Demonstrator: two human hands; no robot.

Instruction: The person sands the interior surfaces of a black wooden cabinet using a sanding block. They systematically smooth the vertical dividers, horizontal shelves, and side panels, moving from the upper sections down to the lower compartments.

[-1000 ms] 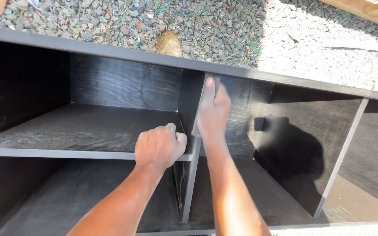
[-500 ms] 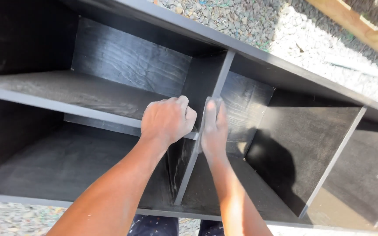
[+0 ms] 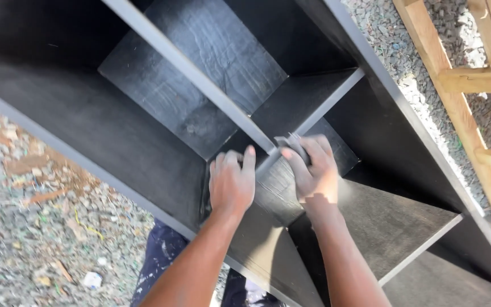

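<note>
- At the bottom edge, dark paint-spattered trousers (image 3: 157, 267) are seen beneath the two forearms.
- The left hand (image 3: 231, 185) is laid on the black shelving unit (image 3: 115, 131), its fingers held together and curled over the panel just left of the light front edge of the shelf board (image 3: 200, 74); nothing is pinched in it.
- The right hand (image 3: 313, 170) is closed around a small dark block (image 3: 291, 143), which is pressed against the end of that shelf board where it meets the upright divider (image 3: 325, 105).
- The block is mostly covered by the fingers, so its kind cannot be told.
- The compartments on either side of the divider are seen as dark, grained and open; a further panel (image 3: 393, 227) slopes away below the right wrist.
- Gravel ground (image 3: 41, 227) with scattered litter is seen left of the unit.
- Beyond the unit's far side, more gravel and a pale wooden frame (image 3: 461, 96) are seen at the upper right.
- Compared with half a second ago, the view has been rolled so that the unit runs diagonally; the left hand, then fisted on the shelf edge, is now flatter, and the right hand, then flat against the divider, is now wrapped around the block.
</note>
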